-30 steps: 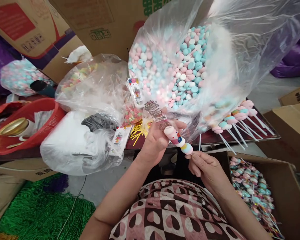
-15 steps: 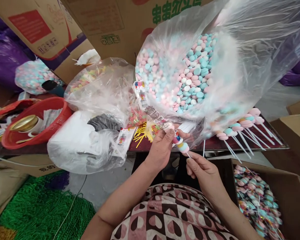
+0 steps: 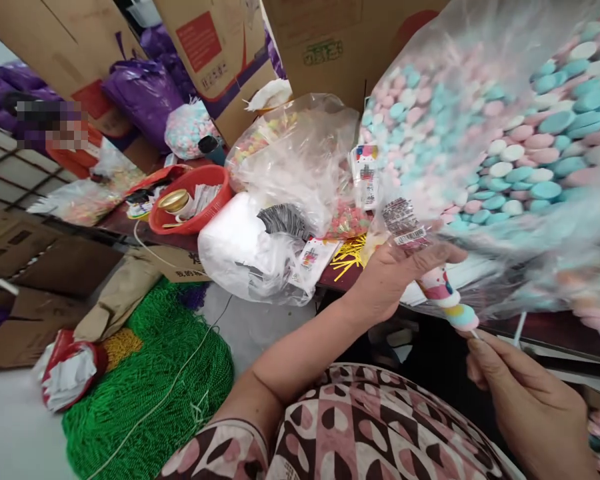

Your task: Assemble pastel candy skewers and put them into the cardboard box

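A marshmallow skewer (image 3: 463,317) in pink, white, yellow and blue is partly inside a clear printed wrapper (image 3: 403,219). My left hand (image 3: 393,277) is closed around the wrapped upper part, hiding some of it; the barcode label sticks out above my fingers. Below, my right hand (image 3: 527,383) pinches the white stick just under the lowest marshmallow. Behind my hands lies a large clear bag of pink, blue and white marshmallows (image 3: 520,173). Yellow twist ties (image 3: 349,259) and a stack of printed wrappers (image 3: 364,175) lie by my left hand.
A white plastic bag (image 3: 230,250) and a red basket (image 3: 193,217) stand along the table to the left. Another marshmallow skewer (image 3: 597,319) lies at the right. Green stringy material (image 3: 180,373) is heaped on the floor. A person (image 3: 70,143) is at the far left.
The view has turned left, so things appear further right. My left hand has shifted its hold over the wrapper, with the label standing up more. My right hand stays on the stick.
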`<control>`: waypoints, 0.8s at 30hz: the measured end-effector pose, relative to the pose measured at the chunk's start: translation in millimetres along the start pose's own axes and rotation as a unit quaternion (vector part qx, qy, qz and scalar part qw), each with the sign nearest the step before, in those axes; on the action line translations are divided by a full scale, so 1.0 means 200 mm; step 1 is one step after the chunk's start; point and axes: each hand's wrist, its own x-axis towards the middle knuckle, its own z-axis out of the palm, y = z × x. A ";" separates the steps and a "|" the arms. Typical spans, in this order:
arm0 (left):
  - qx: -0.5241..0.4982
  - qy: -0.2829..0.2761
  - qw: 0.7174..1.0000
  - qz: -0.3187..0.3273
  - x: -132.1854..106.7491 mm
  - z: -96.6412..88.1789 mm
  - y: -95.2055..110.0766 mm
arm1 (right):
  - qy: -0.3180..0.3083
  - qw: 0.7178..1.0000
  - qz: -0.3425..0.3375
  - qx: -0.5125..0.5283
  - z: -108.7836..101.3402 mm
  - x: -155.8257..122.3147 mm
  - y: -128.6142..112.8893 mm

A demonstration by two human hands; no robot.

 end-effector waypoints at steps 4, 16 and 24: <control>-0.104 0.027 0.994 -0.026 0.01 -0.05 -0.07 | 0.012 1.000 -0.005 -0.004 0.02 -0.01 -0.01; -0.113 0.007 0.992 -0.063 0.01 -0.07 -0.14 | -0.174 0.948 0.169 0.207 0.06 0.00 -0.04; -0.032 0.047 0.997 -0.046 0.02 -0.03 -0.14 | -0.110 0.974 0.103 0.170 0.06 0.01 -0.04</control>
